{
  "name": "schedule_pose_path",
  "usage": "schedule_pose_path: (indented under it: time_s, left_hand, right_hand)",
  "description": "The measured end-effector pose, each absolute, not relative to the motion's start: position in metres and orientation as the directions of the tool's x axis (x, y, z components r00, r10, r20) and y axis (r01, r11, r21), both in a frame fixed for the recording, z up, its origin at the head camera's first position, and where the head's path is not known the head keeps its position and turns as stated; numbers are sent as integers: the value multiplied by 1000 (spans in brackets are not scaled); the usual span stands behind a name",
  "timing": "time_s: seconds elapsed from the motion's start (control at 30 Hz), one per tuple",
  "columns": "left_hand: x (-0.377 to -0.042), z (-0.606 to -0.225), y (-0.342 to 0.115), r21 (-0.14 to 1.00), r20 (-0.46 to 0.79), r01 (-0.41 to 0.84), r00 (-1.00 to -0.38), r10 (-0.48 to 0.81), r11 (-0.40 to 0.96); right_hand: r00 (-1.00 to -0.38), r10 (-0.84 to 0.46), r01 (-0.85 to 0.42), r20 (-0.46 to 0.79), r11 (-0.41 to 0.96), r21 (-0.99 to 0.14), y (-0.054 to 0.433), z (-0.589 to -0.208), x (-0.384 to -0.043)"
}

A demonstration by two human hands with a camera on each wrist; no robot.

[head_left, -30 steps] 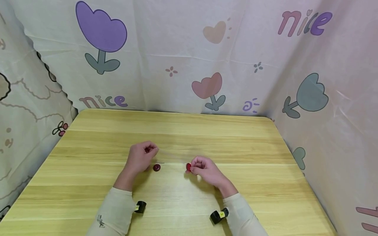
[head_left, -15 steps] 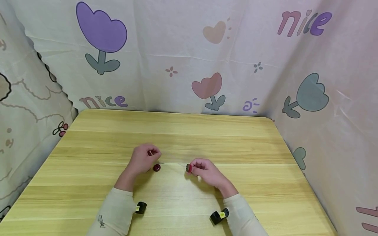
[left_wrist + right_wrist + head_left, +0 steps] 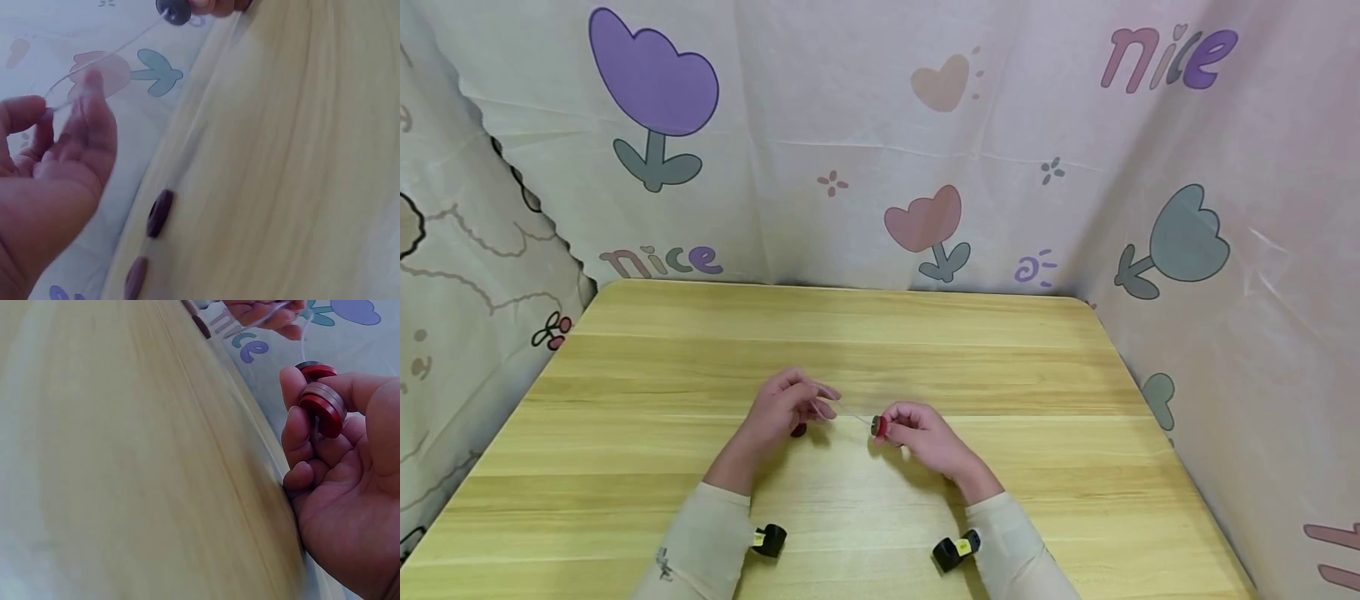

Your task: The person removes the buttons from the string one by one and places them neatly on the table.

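Observation:
My right hand [image 3: 928, 433] pinches a small stack of round red and grey buttons [image 3: 324, 406] between thumb and forefinger. A thin pale string [image 3: 106, 58] runs out from the grey button [image 3: 174, 11] at the stack's end. My left hand [image 3: 782, 408] pinches this string between thumb and fingertip, its other fingers spread out. Two dark red buttons, a farther one [image 3: 160, 212] and a nearer one [image 3: 136, 278], lie on the table in the left wrist view. In the head view a single dark red button [image 3: 798, 430] shows, partly covered by my left hand.
The wooden table [image 3: 865, 333] stretches around both hands. A printed cloth [image 3: 820, 100] hangs behind it and at both sides. Black wrist cameras sit at my left sleeve [image 3: 688, 537] and right sleeve [image 3: 1018, 537].
My left hand has moved right, toward the right hand, and its fingers have spread. The button stack in my right hand has turned, so a grey face shows where red did.

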State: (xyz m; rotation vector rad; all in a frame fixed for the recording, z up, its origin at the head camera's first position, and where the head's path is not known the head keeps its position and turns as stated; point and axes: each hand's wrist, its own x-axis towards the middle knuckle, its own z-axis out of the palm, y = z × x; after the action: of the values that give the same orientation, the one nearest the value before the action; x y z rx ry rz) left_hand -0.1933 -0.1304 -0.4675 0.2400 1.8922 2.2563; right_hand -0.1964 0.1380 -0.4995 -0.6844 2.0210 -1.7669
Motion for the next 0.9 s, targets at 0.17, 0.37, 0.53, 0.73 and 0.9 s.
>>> schedule_pose_path:
  time_s: [0.17,0.37,0.53,0.73,0.9]
  left_hand:
    - [-191,-471,-125,900,51,-111,-934,354,-421]
    - [-192,-476,-122,851,74,-142,-921,382,-506]
    - [-192,-480,-122,806,104,-163,-908,406,-569]
    - [-192,-484,-121,826,114,-138,-909,402,-547]
    - [-190,-480,-110,992,48,13,-960,277,-125]
  right_hand:
    - [-819,-573,-111,30,106,-988,138,-500,-197]
    - [-824,-565,-112,26,118,-987,137,-500,-197]
    - [-826,-564,-102,17,120,-987,136,-499,-198]
    - [-825,-565,-93,7,123,-988,133,-485,-193]
    - [-827,-562,-95,13,118,-988,131,-470,-186]
